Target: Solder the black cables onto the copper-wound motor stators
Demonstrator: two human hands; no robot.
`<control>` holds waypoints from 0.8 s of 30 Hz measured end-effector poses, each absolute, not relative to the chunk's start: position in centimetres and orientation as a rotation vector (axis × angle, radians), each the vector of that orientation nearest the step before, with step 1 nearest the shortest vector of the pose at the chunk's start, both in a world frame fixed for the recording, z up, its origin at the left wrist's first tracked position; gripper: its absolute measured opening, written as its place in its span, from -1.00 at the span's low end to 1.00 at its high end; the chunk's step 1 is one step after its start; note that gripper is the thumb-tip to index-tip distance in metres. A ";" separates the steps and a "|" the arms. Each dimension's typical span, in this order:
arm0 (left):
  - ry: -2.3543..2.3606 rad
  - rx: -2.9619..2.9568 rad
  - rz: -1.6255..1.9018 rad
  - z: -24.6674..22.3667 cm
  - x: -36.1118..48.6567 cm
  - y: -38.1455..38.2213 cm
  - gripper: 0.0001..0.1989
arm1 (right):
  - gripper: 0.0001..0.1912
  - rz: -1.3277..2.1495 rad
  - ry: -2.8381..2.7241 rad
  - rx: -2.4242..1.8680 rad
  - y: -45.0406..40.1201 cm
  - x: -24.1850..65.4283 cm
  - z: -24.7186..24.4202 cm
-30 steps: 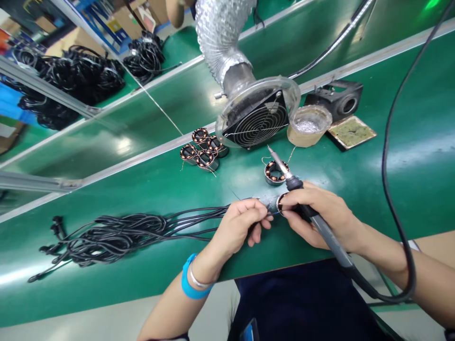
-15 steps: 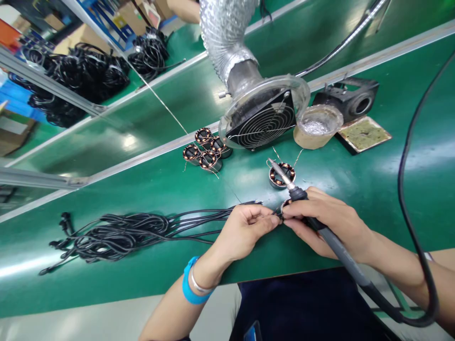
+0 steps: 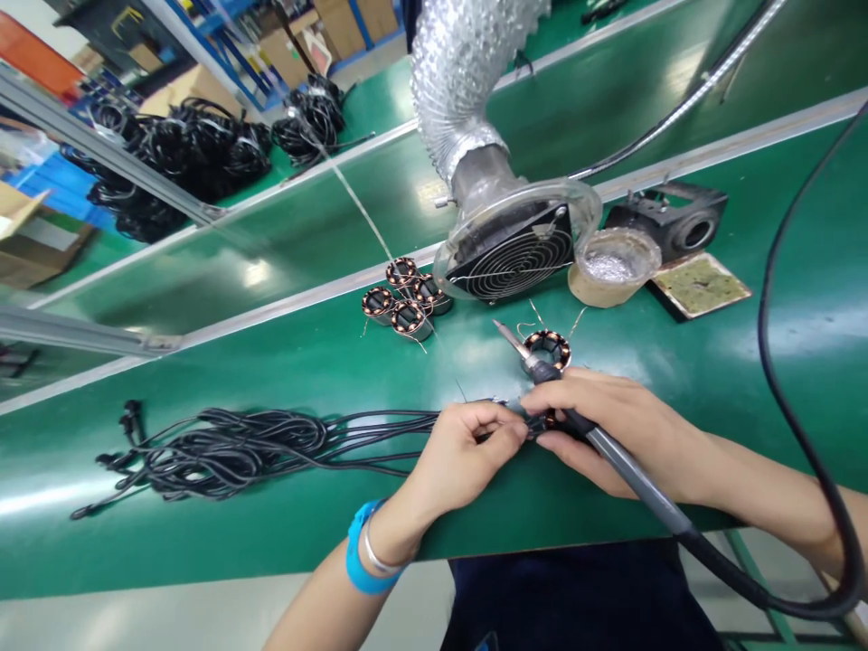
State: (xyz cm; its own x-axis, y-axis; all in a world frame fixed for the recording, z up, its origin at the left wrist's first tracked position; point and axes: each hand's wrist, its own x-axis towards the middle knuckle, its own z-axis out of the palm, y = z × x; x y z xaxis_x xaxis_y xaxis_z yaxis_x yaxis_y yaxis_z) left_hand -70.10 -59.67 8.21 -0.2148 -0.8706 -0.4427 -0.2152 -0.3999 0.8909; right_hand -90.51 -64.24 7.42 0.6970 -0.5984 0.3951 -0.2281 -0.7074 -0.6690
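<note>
My right hand (image 3: pixel 630 429) is closed around a soldering iron (image 3: pixel 627 466), its bare tip pointing up and left above the bench. Under those same fingers a copper-wound motor stator (image 3: pixel 550 419) shows in part, mostly hidden. My left hand (image 3: pixel 467 457) pinches at a thin wire beside this stator; the fingertips cover most of it. Just beyond the right hand another stator (image 3: pixel 564 351) stands upright with loose wire ends, partly behind the iron. Black cables (image 3: pixel 271 448) lie bundled to the left, their stripped ends reaching behind my left hand.
Several stators (image 3: pixel 410 322) stand grouped near the bench's back rail. Behind are a fume extractor fan (image 3: pixel 522 258), a solder pot (image 3: pixel 614 271), an iron holder (image 3: pixel 678 217) and a cleaning sponge (image 3: pixel 702 285). The iron's cord (image 3: pixel 766 316) loops on the right.
The iron's tip has swung left, off the standing stator's opening. My fingers have shifted slightly around the held stator and wire. The whole view has moved a little.
</note>
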 end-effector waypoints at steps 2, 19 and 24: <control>-1.365 1.530 -1.599 8.3 -70.3 -59.6 -0.77 | -0.69 -0.829 0.641 -2.265 -64.2 -90.5 7.4; -1.933 1.392 -1.383 11.1 -69.6 -56.9 -0.45 | -0.62 -1.111 0.884 -2.385 -61.7 -89.8 6.7; -1.587 1.586 -1.455 9.1 -68.1 -60.1 -0.70 | -0.57 -1.105 0.989 -2.235 -59.7 -91.1 5.4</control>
